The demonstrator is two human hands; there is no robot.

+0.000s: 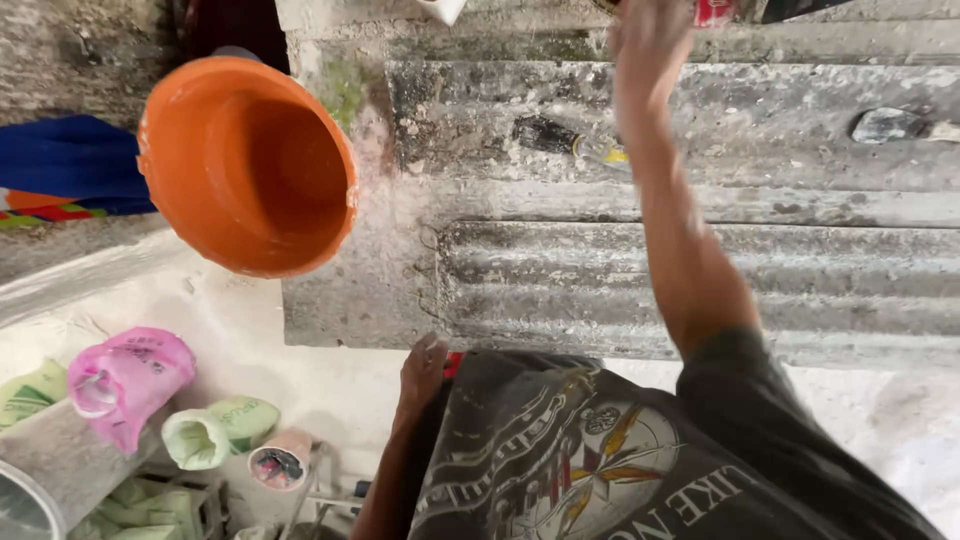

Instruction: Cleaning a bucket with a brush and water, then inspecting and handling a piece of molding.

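A red packet (714, 11) showed only as a small scrap at the top edge of the view, at the far side of the concrete washboard (690, 270), so its shape could not be made out. The right hand (650, 35) was stretched up across the washboard to it, touching or just beside the packet; the fingers ran out of view, so whether they were spread or closed on it could not be told. Near that forearm, on the flat ledge above the washboard's ridges, lay a dark brush with a yellow end (570, 142), and farther right on the same ledge a grey stone (885, 124). The left hand (424, 368) hung at the near edge of the washboard against the dark printed shirt (590, 450), fingers loosely curled together and holding nothing. Left of the washboard an orange bucket (250, 165) sat tilted, its mouth toward the camera. Below the bucket, well apart from the washboard, lay a pink plastic bag (130, 380) and green bags (215, 432).
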